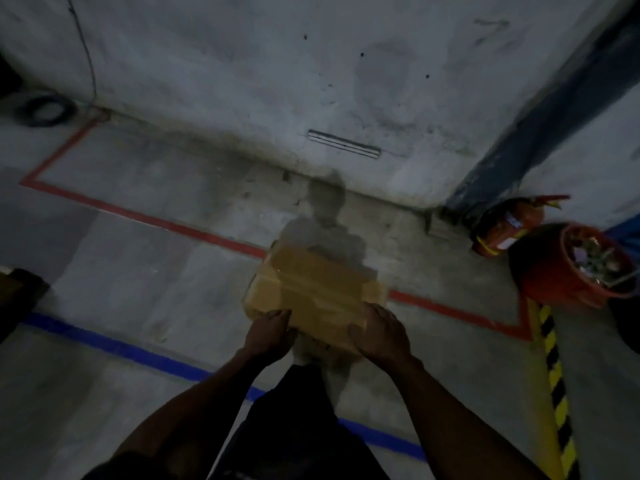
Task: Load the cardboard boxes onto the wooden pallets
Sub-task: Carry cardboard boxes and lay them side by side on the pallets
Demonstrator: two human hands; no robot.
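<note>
A brown cardboard box [313,285], sealed with clear tape along its top, is held out in front of me above the concrete floor. My left hand [268,332] grips its near left corner, fingers curled under the edge. My right hand [379,332] grips the near right corner the same way. No wooden pallet shows in this view.
A red line [149,216] and a blue line [114,344] cross the grey floor. A red fire extinguisher [505,225] lies by a blue column [540,126] at the right. A red bucket [575,268] of scraps stands beside yellow-black striping [554,375]. A grey wall lies ahead.
</note>
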